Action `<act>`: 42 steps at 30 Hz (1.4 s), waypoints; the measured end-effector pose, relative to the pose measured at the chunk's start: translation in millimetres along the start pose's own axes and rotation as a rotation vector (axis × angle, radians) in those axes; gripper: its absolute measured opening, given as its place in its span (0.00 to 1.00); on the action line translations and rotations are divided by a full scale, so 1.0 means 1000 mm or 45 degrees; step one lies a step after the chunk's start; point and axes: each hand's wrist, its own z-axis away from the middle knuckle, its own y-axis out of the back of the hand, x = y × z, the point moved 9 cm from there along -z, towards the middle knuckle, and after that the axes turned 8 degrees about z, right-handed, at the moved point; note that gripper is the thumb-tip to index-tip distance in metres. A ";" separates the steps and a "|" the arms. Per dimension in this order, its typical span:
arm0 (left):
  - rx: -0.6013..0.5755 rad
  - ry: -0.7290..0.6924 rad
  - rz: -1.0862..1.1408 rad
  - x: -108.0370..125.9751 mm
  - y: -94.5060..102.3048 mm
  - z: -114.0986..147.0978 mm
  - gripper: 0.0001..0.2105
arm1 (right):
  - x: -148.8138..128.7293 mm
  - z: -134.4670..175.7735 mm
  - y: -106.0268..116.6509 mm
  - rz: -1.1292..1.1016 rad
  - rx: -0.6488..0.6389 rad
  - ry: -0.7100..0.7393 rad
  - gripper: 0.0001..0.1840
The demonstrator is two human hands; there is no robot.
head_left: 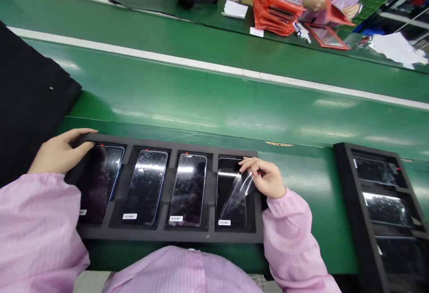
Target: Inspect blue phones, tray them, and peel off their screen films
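A black foam tray (191,235) lies in front of me with a row of smartphones in its compartments. My right hand (266,179) pinches a clear protective film (239,190) at the rightmost phone (231,208). The film is lifted and folded from the upper right, and its lower end still meets the screen near a white barcode label (224,223). My left hand (62,152) grips the tray's far left corner, thumb on the inner side and fingers along the rim. Beside it lies the leftmost phone (100,186). Two more phones, one (145,188) and another (188,190), lie between.
To the right stands another black tray (355,212) with phones. Black sheets (30,96) are stacked at left. Across the green bench (201,92), a co-worker's hands (317,2) handle red sleeves near a stack of red pouches (275,9). White papers (397,47) lie there too.
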 end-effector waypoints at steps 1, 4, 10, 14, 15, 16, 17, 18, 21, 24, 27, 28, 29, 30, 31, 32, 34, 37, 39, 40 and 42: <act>0.000 -0.004 0.004 0.000 0.000 0.000 0.22 | 0.002 0.000 0.002 -0.046 0.021 -0.017 0.17; -0.012 -0.009 0.009 -0.001 -0.001 -0.001 0.22 | 0.004 0.000 0.005 -0.136 0.059 -0.052 0.18; -0.020 -0.019 0.015 -0.004 -0.002 -0.002 0.22 | -0.014 0.005 0.004 -0.135 0.025 -0.135 0.13; -0.027 -0.010 0.007 -0.006 -0.002 -0.005 0.23 | -0.073 0.013 -0.025 0.025 -0.173 0.144 0.16; -0.032 -0.015 0.004 -0.007 -0.002 -0.005 0.23 | -0.088 0.018 -0.040 0.005 -0.266 0.224 0.14; -0.041 -0.021 -0.001 -0.008 -0.003 -0.006 0.24 | -0.099 0.024 -0.055 -0.042 -0.356 0.286 0.13; -0.043 -0.022 -0.006 -0.009 -0.003 -0.006 0.24 | -0.108 0.029 -0.070 -0.105 -0.451 0.319 0.13; -0.044 -0.021 -0.012 -0.010 -0.003 -0.007 0.24 | -0.113 0.035 -0.084 -0.162 -0.526 0.324 0.13; -0.029 -0.029 -0.016 -0.012 -0.004 -0.007 0.24 | -0.111 0.044 -0.113 -0.203 -0.635 0.244 0.18; -0.027 -0.051 0.002 -0.010 -0.005 -0.007 0.25 | -0.105 0.041 -0.110 -0.186 -0.567 0.183 0.19; -0.044 -0.071 0.023 -0.010 -0.008 -0.008 0.26 | -0.096 0.032 -0.076 -0.185 -0.368 0.110 0.19; -0.057 -0.076 0.027 -0.010 -0.009 -0.009 0.26 | -0.090 0.029 -0.060 -0.153 -0.275 0.064 0.19; -0.069 -0.080 0.028 -0.010 -0.009 -0.009 0.26 | -0.082 0.027 -0.044 -0.098 -0.175 0.005 0.19; -0.080 -0.083 0.025 -0.010 -0.010 -0.009 0.26 | -0.074 0.026 -0.028 -0.020 -0.075 -0.062 0.19; -0.086 -0.085 0.019 -0.009 -0.010 -0.008 0.26 | -0.065 0.027 -0.014 0.086 0.023 -0.130 0.19; -0.085 -0.081 0.013 -0.009 -0.010 -0.007 0.25 | -0.056 0.028 -0.001 0.219 0.121 -0.188 0.19; -0.086 -0.059 -0.007 -0.007 -0.010 -0.004 0.25 | -0.047 0.032 0.015 0.517 0.293 -0.245 0.21; -0.107 -0.021 -0.051 -0.004 -0.012 0.000 0.26 | -0.041 0.035 0.009 0.774 0.341 -0.222 0.24; -0.121 -0.031 -0.065 -0.001 -0.013 0.001 0.25 | -0.035 0.036 -0.009 0.805 0.217 -0.203 0.24; -0.125 -0.056 -0.063 0.000 -0.013 0.001 0.25 | -0.033 0.037 -0.018 0.831 0.160 -0.202 0.23; -0.090 -0.154 -0.075 0.007 -0.011 0.003 0.26 | -0.029 0.039 -0.028 0.934 0.112 -0.236 0.24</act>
